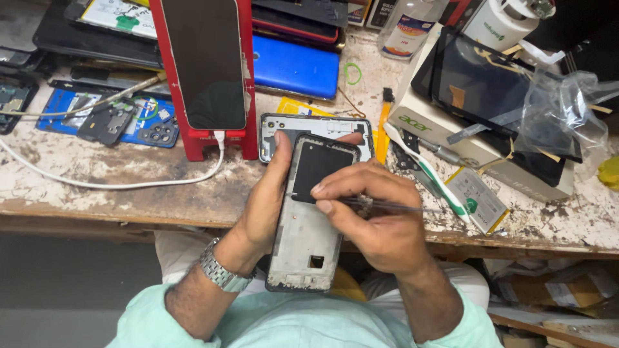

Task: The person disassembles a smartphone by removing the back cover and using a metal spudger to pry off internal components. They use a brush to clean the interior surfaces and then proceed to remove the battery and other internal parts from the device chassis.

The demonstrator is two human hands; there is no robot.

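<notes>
At frame centre, my left hand (267, 200) grips the stripped grey metal phone frame (308, 219) while my right hand (380, 219) pinches thin steel tweezers (380, 205) at its black adhesive pad (317, 169), not yet removed.

The worktop (97, 193) is being crowded along its far side. To the left front, bare surface is being left open, crossed only by a white cable (116, 183). Passage straight ahead is being blocked by a red phone stand (248, 96) with a dark phone (203, 61) upright in it, and by a phone frame (316, 125) lying just beyond the hands (271, 200). To the right, the way is being barred by a white box (425, 125) stacked with a dark screen panel (477, 84) and a crumpled plastic bag (561, 109); a phone battery (477, 200) is lying near the front edge. The far left is being filled by blue phone parts (138, 122) and dark trays (90, 38).
</notes>
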